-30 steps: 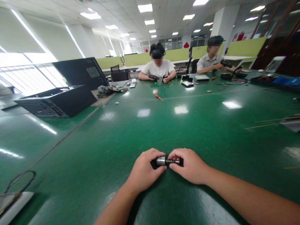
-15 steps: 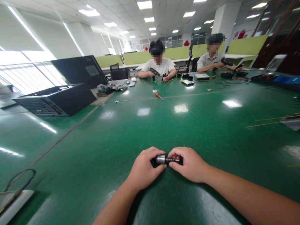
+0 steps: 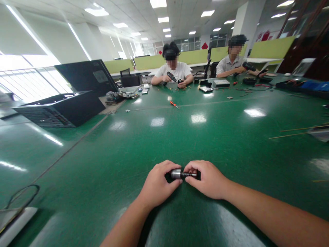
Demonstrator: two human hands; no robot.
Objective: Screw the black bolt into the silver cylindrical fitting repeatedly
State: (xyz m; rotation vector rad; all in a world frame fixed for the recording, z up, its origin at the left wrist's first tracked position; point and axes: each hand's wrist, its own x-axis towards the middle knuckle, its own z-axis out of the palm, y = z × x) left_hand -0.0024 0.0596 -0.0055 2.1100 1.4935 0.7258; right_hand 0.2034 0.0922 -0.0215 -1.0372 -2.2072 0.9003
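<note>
Close in front of me, low over the green table, a metal part [image 3: 176,174] lies level between my hands. It has a silver cylinder at the left and a thin dark shaft [image 3: 185,175] with spiral ridges and a silver tip at the right. Fingers and thumb of my left hand [image 3: 159,185] are wrapped round the cylinder, hiding its left end. My right hand [image 3: 208,180] is closed about the shaft end, thumb below and fingers above. Its curled fingers partly cover the tip. I cannot make out the part's exact kind.
An orange screwdriver [image 3: 174,104] lies on the green table [image 3: 144,144]. At the left stands an opened black computer case [image 3: 64,109]. Across the table two people hold power drills, with electronic parts [image 3: 205,89] around them. Thin rods [image 3: 290,136] stick out at the right.
My hands and the metal part stay in nearly the same place. Across the table, the middle person's drill has lifted slightly, and that person's head has tilted down.
</note>
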